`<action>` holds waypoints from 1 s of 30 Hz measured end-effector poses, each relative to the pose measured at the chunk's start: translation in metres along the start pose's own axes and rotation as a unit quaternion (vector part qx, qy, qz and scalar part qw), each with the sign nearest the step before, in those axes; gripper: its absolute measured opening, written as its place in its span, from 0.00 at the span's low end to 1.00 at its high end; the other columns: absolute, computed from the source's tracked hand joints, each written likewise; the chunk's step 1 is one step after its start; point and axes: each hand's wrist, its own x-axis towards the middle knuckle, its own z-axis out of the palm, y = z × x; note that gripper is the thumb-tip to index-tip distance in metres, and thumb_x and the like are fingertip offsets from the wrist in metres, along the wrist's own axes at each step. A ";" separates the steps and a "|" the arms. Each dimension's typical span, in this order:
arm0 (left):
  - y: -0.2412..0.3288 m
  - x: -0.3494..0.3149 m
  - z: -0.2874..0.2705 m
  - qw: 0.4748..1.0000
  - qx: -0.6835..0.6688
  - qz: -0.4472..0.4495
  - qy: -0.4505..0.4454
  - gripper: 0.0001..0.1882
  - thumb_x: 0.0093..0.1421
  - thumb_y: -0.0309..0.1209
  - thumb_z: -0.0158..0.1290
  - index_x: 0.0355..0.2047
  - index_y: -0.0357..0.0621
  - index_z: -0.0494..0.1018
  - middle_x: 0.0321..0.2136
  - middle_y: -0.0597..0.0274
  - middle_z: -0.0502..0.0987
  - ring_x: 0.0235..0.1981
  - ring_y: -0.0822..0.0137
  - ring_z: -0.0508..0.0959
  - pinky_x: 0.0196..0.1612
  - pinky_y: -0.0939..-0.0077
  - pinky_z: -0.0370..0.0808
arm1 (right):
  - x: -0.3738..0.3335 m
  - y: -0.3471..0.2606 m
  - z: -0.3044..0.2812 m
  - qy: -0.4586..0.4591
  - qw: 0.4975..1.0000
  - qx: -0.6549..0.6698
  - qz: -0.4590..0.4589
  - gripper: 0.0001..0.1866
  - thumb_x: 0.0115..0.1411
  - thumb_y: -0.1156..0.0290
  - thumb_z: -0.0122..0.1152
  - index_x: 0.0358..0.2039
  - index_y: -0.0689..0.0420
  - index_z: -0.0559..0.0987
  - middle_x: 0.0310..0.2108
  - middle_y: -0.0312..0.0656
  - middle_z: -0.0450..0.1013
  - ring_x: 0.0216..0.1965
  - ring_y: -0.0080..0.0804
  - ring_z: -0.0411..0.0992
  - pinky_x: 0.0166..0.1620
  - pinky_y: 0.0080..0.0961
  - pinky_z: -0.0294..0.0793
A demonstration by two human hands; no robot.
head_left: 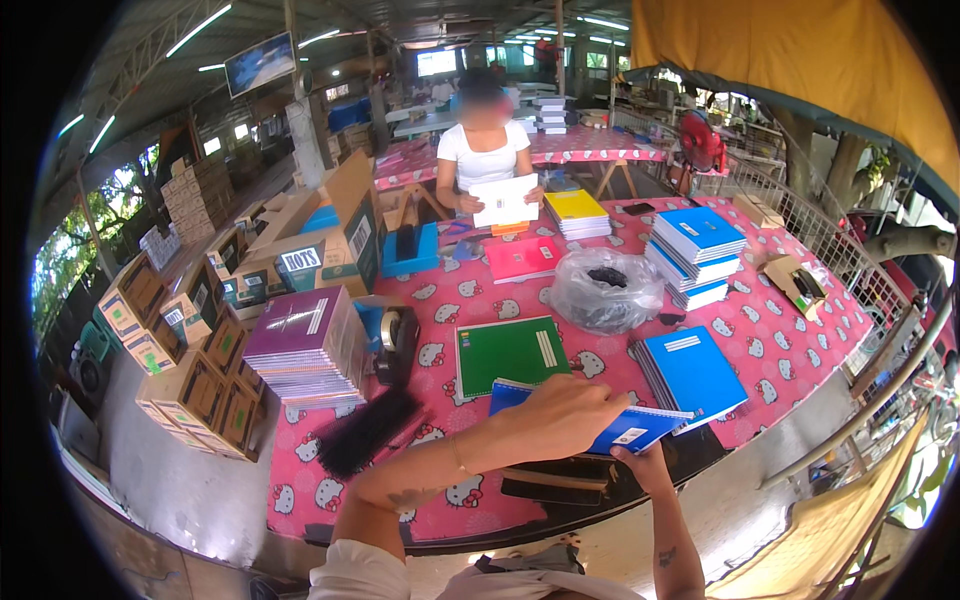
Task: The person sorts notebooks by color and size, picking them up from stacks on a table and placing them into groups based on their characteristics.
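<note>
A blue spiral notebook (640, 428) is held tilted above the near table edge. My right hand (645, 466) grips its lower edge, thumb on the cover and the other fingers hidden beneath. Across the top of it reaches my left hand (565, 412), its fingers bent and closed at the notebook's upper edge. Whether a bit of coil is between those fingertips is too small to tell. Just beyond lies a green notebook (510, 352), flat on the table. Beside my right hand sits a stack of blue notebooks (697, 368).
Left on the pink patterned table (440, 320) are black coils (368, 435), a tape dispenser (397, 345) and stacked purple notebooks (308, 340). A plastic bag (607, 290) with dark contents lies mid-table. Opposite, a person (487, 155) holds a white sheet. Cardboard boxes (190, 390) stand left.
</note>
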 end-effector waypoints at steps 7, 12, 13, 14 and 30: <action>-0.008 0.007 0.015 0.999 -0.005 0.029 0.039 0.18 0.53 0.26 0.57 0.46 0.38 0.74 0.30 0.48 0.80 0.31 0.49 0.83 0.33 0.55 0.78 | -0.005 0.009 -0.008 0.007 1.000 0.021 0.003 0.20 0.59 0.77 0.71 0.51 0.62 0.77 0.45 0.35 0.78 0.47 0.22 0.74 0.50 0.23 0.75; -0.007 0.007 0.006 1.000 -0.002 0.017 -0.010 0.16 0.53 0.26 0.57 0.44 0.38 0.74 0.30 0.48 0.80 0.30 0.48 0.83 0.32 0.55 0.78 | 0.000 0.022 0.007 0.002 0.999 0.044 -0.007 0.23 0.59 0.76 0.71 0.54 0.61 0.75 0.47 0.35 0.77 0.47 0.22 0.73 0.51 0.25 0.74; -0.007 0.006 0.005 1.000 0.003 0.015 -0.016 0.16 0.53 0.26 0.57 0.43 0.38 0.74 0.30 0.48 0.80 0.30 0.48 0.83 0.32 0.55 0.78 | 0.001 0.021 0.005 -0.010 0.999 0.049 0.011 0.24 0.58 0.76 0.71 0.54 0.62 0.74 0.47 0.36 0.77 0.48 0.23 0.73 0.53 0.25 0.73; -0.007 0.004 0.008 1.000 0.003 0.013 -0.016 0.16 0.53 0.26 0.57 0.43 0.38 0.74 0.30 0.48 0.80 0.30 0.48 0.83 0.32 0.55 0.78 | 0.000 0.020 0.003 -0.011 0.999 0.049 0.012 0.24 0.58 0.76 0.71 0.54 0.62 0.74 0.47 0.36 0.77 0.48 0.23 0.73 0.53 0.25 0.73; -0.021 -0.150 0.204 0.699 -0.247 -0.442 0.505 0.41 0.54 0.21 0.50 0.70 0.36 0.55 0.59 0.35 0.65 0.58 0.43 0.67 0.61 0.57 0.63 | -0.017 0.044 0.061 0.091 0.995 -0.007 -0.045 0.35 0.52 0.77 0.76 0.59 0.62 0.68 0.48 0.41 0.74 0.50 0.28 0.72 0.55 0.26 0.71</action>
